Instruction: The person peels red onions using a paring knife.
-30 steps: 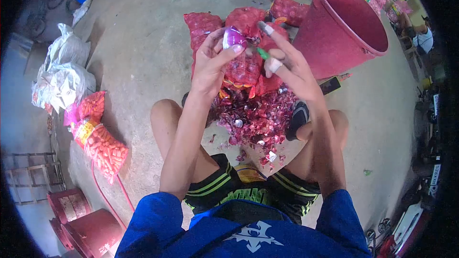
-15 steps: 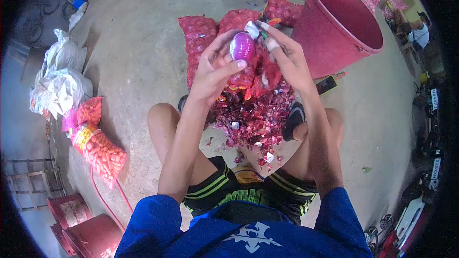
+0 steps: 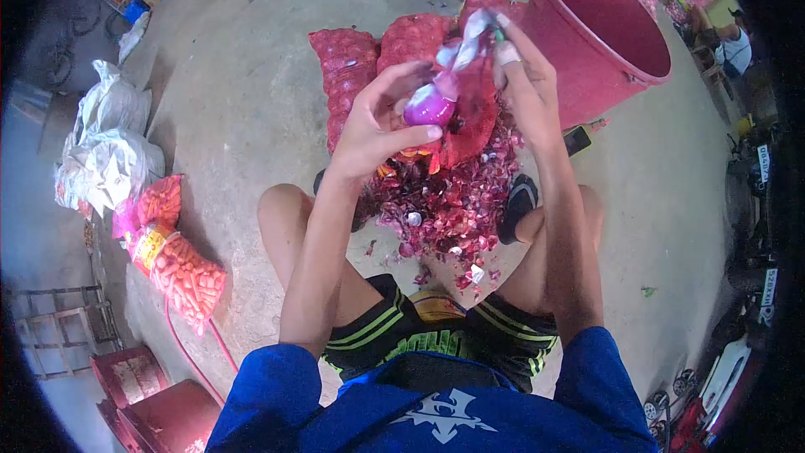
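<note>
My left hand [image 3: 377,122] is closed round a shiny purple onion [image 3: 430,109], held in the air above the mesh sacks. A pale strip of onion skin [image 3: 475,36] stretches up from the onion to the fingertips of my right hand [image 3: 528,75], which pinch it. White wraps cover some of those right fingers. A small green thing shows at the right fingertips, too blurred to name. Underneath, a heap of loose red onion skins [image 3: 444,210] lies on the floor between my feet. Red mesh sacks of onions [image 3: 348,67] lie just beyond it.
A big red tub [image 3: 553,75] stands at the right beyond the heap, with a dark phone [image 3: 578,140] on the floor by it. Sacks of carrots [image 3: 189,273] and white bags [image 3: 113,159] are at left. A person [image 3: 734,52] sits far right.
The skin strip has grown longer, peeling away from the onion. My right hand has moved a little to the right, and the onion has tilted and dropped slightly in my left hand.
</note>
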Tool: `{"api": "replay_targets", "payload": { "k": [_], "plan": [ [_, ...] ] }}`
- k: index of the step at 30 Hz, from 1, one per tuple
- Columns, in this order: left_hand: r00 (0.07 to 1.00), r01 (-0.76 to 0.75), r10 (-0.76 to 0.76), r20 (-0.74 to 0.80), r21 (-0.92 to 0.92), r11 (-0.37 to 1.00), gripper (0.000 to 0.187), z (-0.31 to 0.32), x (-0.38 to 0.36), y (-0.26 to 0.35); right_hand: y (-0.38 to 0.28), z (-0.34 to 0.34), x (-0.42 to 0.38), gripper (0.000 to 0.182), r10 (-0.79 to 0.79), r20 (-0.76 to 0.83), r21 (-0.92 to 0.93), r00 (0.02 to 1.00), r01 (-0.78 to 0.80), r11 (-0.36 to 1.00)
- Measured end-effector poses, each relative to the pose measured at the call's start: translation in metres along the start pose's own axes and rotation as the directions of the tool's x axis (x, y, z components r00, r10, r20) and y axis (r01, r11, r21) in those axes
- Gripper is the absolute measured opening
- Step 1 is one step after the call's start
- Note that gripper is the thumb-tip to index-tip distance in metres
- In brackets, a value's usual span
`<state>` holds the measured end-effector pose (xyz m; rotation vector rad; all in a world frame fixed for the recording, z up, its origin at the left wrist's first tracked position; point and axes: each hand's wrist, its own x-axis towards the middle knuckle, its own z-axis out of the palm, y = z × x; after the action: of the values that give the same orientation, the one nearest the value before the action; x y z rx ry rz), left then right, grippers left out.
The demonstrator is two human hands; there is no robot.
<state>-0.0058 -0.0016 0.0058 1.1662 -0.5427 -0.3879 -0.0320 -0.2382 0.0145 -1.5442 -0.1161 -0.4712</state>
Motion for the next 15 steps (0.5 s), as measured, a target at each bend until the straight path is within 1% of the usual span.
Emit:
{"api": "replay_targets", "payload": {
  "k": [1,2,3,4,5,6,7,8,9,10,11,12,13,14,15],
  "plan": [
    [1.000,0.001,-0.001,-0.001,0.000,1.000,0.082,0.001,0.000,0.001,0.007,-0.003,0.001,0.054,-0.031,0.018,0.099,0.999,0.029,0.995],
    [0.999,-0.019,0.020,-0.028,0.055,0.998,0.084,0.002,0.000,0.001,0.009,-0.009,0.002,0.054,-0.029,0.018,0.099,0.999,0.027,0.995],
    [0.998,-0.038,0.044,-0.052,0.110,0.993,0.086,0.003,0.000,0.001,0.007,-0.013,0.003,0.054,0.001,0.024,0.013,1.000,-0.001,1.000],
    [0.998,-0.037,0.043,-0.052,0.111,0.993,0.086,0.001,0.001,-0.001,0.005,-0.016,0.004,0.055,0.032,0.027,-0.072,0.999,-0.030,0.997],
    [0.993,-0.057,0.068,-0.094,0.115,0.992,0.087,-0.003,0.002,-0.005,0.005,-0.016,0.001,0.055,0.032,0.026,-0.072,0.999,-0.031,0.997],
    [0.986,-0.078,0.095,-0.135,0.122,0.989,0.088,-0.004,0.004,-0.004,0.006,-0.017,-0.002,0.056,0.103,0.087,-0.277,0.991,-0.075,0.958],
    [0.984,-0.065,0.078,-0.157,0.086,0.994,0.081,-0.005,0.003,-0.003,0.007,-0.017,-0.005,0.057,0.184,0.129,-0.470,0.974,-0.103,0.877],
    [0.985,-0.062,0.075,-0.155,0.091,0.994,0.081,-0.006,0.002,-0.002,0.009,-0.017,-0.007,0.057,0.183,0.127,-0.465,0.975,-0.105,0.879],
    [0.979,-0.035,0.019,-0.201,-0.078,0.996,0.076,-0.009,0.003,-0.002,0.009,-0.016,-0.007,0.057,0.171,0.134,-0.444,0.976,-0.095,0.891],
    [0.970,-0.020,-0.041,-0.240,-0.246,0.969,0.070,-0.013,0.004,-0.002,0.009,-0.015,-0.006,0.058,0.157,0.145,-0.425,0.977,-0.082,0.901],
    [0.972,-0.041,-0.026,-0.233,-0.279,0.959,0.064,-0.019,0.003,-0.008,0.008,-0.014,-0.005,0.058,0.154,0.151,-0.422,0.977,-0.077,0.903],
    [0.971,-0.041,-0.026,-0.238,-0.275,0.961,0.064,-0.021,0.003,-0.008,0.003,-0.013,-0.006,0.059,0.123,0.177,-0.410,0.977,-0.041,0.911],
    [0.961,-0.036,-0.059,-0.269,-0.338,0.941,0.063,-0.021,0.003,-0.009,0.001,-0.011,-0.009,0.059,0.093,0.200,-0.395,0.975,-0.007,0.919],
    [0.951,-0.035,-0.093,-0.296,-0.399,0.916,0.063,-0.021,0.003,-0.011,0.001,-0.007,-0.012,0.059,0.094,0.200,-0.391,0.975,-0.008,0.920],
    [0.950,-0.035,-0.092,-0.297,-0.396,0.917,0.063,-0.020,0.003,-0.010,0.001,-0.002,-0.013,0.061,0.033,0.215,-0.352,0.976,0.046,0.935]
  ]
}}
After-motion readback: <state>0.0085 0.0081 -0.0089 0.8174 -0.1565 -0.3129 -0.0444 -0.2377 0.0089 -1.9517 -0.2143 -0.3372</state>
